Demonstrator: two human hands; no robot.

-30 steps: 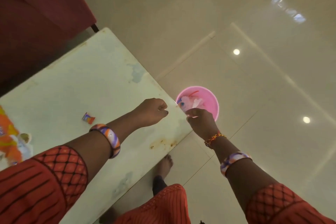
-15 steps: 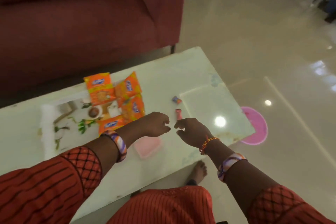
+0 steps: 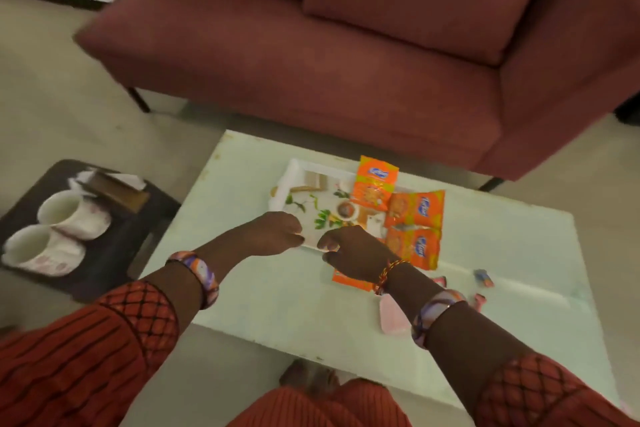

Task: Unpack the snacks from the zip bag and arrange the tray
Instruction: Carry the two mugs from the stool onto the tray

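I see a white rectangular tray (image 3: 294,180) with a printed leaf-and-food pattern lying flat on the pale, glossy table top (image 3: 284,291), toward its far side. Both hands meet at the tray's near edge. My left hand (image 3: 277,230) has its fingers curled under at the rim; I cannot tell whether they pinch the rim or just rest against it. My right hand (image 3: 349,253) sits just beside it, fingers bent down toward the same edge, and its grip is equally unclear through the motion blur.

Three crinkly orange foil snack packets are in plain view: one upright-looking packet (image 3: 374,185) lying over the tray's far right corner, a second (image 3: 415,208) just right of the tray, and a third (image 3: 414,246) touching it on the near side. A fourth orange packet (image 3: 346,282) peeks out from under my right wrist. A soft, flat pink plastic pouch (image 3: 391,317) lies near the table's near edge, partly behind my right forearm. Small wrapped sweets sit well to the right: a blue-and-red one (image 3: 484,277) and a pink one (image 3: 479,300).

On the floor to the left, a dark square tray (image 3: 114,253) carries two white ceramic cups (image 3: 69,211) lying on their sides. A maroon fabric sofa (image 3: 346,45) stands beyond the table.
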